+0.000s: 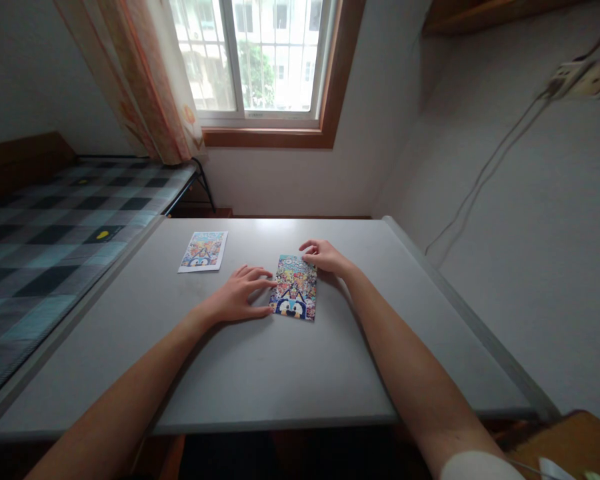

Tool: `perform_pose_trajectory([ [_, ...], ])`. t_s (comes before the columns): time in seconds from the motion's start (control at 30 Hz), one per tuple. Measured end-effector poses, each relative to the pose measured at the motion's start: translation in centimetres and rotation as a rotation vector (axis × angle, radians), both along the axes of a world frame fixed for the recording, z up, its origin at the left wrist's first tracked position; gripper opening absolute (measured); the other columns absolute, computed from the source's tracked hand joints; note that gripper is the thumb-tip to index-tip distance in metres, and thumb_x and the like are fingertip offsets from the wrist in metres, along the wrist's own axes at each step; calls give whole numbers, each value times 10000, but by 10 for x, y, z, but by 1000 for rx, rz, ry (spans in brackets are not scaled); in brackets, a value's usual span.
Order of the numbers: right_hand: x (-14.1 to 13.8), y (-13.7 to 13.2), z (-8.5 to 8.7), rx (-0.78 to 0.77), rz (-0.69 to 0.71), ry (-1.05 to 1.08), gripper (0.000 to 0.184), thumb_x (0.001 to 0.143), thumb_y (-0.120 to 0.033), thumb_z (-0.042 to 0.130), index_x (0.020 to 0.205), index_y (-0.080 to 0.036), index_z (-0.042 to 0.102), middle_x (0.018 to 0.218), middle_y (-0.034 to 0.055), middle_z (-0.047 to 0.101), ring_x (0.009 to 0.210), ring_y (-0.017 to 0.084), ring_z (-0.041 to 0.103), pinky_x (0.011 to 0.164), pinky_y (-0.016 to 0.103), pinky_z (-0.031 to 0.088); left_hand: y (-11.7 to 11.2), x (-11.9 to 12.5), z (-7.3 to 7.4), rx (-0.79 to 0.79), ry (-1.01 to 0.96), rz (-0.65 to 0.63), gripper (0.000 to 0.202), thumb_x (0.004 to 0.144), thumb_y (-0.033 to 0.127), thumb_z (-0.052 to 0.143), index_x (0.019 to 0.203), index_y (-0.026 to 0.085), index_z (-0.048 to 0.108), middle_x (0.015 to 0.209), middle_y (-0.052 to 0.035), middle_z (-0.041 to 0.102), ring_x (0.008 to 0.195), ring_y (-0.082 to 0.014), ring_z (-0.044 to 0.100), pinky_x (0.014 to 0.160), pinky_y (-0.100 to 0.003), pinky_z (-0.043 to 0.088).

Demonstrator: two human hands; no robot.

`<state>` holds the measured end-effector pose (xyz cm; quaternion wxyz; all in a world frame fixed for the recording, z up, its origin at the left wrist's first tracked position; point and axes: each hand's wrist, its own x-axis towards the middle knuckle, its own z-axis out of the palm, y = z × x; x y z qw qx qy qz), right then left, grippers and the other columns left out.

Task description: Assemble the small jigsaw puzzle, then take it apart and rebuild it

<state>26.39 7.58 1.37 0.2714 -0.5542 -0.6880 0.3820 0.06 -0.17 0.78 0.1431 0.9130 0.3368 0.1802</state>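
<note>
A colourful cartoon picture (294,287) with a blue dog's face along its lower edge lies flat on the grey-white table (260,380). My left hand (240,293) rests at its left edge with the fingers spread, the tips touching or very close to it. At the upper right corner is my right hand (325,257), its thumb over that corner and its index finger held apart from the thumb, above the top edge. Neither hand is closed around anything. A smaller sheet on white paper (203,252), printed with a similar dog picture, lies further back on the left.
A bed with a checked cover (80,207) adjoins the table on the left. Behind stand a window (275,60) and a patterned curtain (155,80). Along the right wall a cable (480,173) hangs from a socket (575,77). A wooden seat (575,447) is at lower right.
</note>
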Motion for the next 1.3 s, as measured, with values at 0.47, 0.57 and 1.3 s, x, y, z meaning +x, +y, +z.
perform_pose_trajectory([
  [0.47, -41, -8, -6, -64, -19, 689, 378, 625, -294, 725, 968, -164, 631, 826, 24, 644, 666, 115, 579, 596, 239, 458, 10, 21, -14, -936, -1077, 310, 812, 816, 327, 667, 1469, 192, 203, 1148, -151, 646, 1054, -235, 632, 947, -405, 486],
  [0.57, -48, -14, -5, -25, 33, 606, 372, 664, -307, 699, 1004, -172, 633, 882, 41, 651, 714, 125, 590, 607, 239, 466, 8, 22, -7, -1030, -1174, 343, 801, 785, 228, 693, 1454, 188, 254, 1053, -117, 685, 934, -198, 669, 872, -345, 524],
  [1.3, -47, -23, -1, 737, 263, -152, 159, 744, -278, 748, 890, -229, 706, 973, 61, 553, 948, 216, 492, 875, 395, 421, 16, 11, 2, -1227, -1422, 409, 452, 770, 54, 579, 1218, 110, 569, 903, -110, 704, 780, -185, 670, 738, -291, 533],
])
